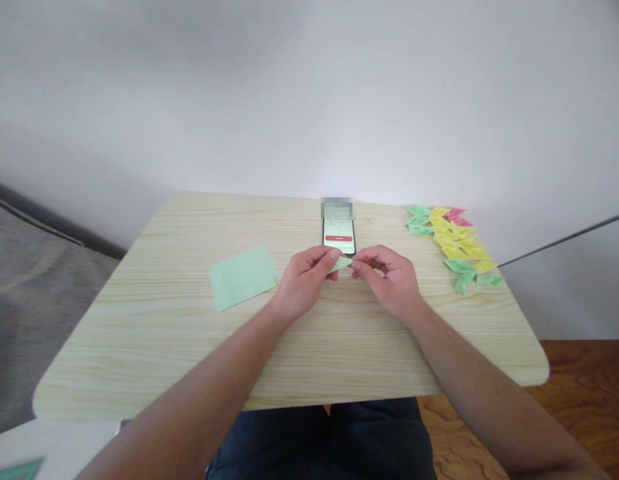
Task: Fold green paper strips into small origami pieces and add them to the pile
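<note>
While folded papers [462, 248] lie finished at right of the worktop [139, 333] and green sheets [243, 279] lie unfolded at left, the left hand [304, 279] and right hand [392, 277] pinch a small, seemingly part-folded paper [341, 264] near the phone [339, 230].

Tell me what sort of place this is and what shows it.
Probably a room in a home, though I can't be sure: a wood-grain table by a pale wall, a wood-look floor at lower right, and folded paper shapes on the tabletop.
</note>
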The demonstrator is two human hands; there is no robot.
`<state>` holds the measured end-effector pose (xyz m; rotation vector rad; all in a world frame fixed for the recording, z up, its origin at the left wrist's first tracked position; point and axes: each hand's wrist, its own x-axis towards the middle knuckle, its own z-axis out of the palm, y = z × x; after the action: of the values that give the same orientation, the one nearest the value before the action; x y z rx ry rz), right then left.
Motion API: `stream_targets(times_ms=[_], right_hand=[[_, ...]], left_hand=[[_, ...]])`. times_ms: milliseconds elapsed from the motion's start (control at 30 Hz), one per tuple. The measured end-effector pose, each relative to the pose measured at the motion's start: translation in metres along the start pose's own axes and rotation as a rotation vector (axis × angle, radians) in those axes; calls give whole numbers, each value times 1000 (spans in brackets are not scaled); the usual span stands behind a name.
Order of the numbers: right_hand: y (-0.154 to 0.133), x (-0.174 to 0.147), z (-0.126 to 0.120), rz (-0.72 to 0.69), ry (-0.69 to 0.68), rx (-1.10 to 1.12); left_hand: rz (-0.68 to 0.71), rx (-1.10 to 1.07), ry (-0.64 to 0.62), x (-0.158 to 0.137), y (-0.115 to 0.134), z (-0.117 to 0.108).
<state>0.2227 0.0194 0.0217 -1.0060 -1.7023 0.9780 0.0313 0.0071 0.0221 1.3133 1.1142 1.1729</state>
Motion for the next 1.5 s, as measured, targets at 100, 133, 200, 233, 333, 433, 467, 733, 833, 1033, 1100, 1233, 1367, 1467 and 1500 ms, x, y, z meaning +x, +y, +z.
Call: stream_targets(times_ms=[100, 133, 200, 233, 333, 433, 467, 733, 833, 1033, 1100, 1233, 1367, 1467, 1500], right_hand=[[-1, 1, 0, 18, -7, 59], [-1, 1, 0, 26, -11, 79], [-1, 2, 0, 48, -17, 135], [-2, 2, 1, 61, -19, 172], [-2, 3, 3, 93, -30, 307], [-1, 2, 6, 98, -61, 410], [-2, 2, 7, 95, -67, 419], [-4, 1, 4, 79, -75, 379], [-2, 1, 3, 67, -80, 347], [3, 0, 3, 27, -40, 227], [3, 0, 3, 38, -46, 239], [-2, 1, 2, 76, -76, 342], [-5, 2, 3, 120, -88, 389], [-4, 2, 4, 125, -80, 395], [-2, 2, 4, 122, -79, 390]], left_hand=[[50, 167, 27, -2, 2, -1], [64, 217, 32, -3, 3, -2], [69, 264, 26, -5, 3, -2], [61, 257, 17, -5, 2, -3], [24, 150, -14, -3, 2, -3], [-9, 29, -51, -2, 1, -2], [-23, 4, -65, -1, 1, -2], [-120, -143, -128, 0, -4, -1], [-138, -135, -136, -1, -2, 0], [-125, -147, -140, -2, 0, 2], [-131, -164, -140, -2, 0, 3], [-143, -215, -154, -2, 1, 3], [-142, -221, -174, -3, 2, 3], [-106, -184, -202, -4, 4, 3], [-90, -167, -207, -5, 5, 4]])
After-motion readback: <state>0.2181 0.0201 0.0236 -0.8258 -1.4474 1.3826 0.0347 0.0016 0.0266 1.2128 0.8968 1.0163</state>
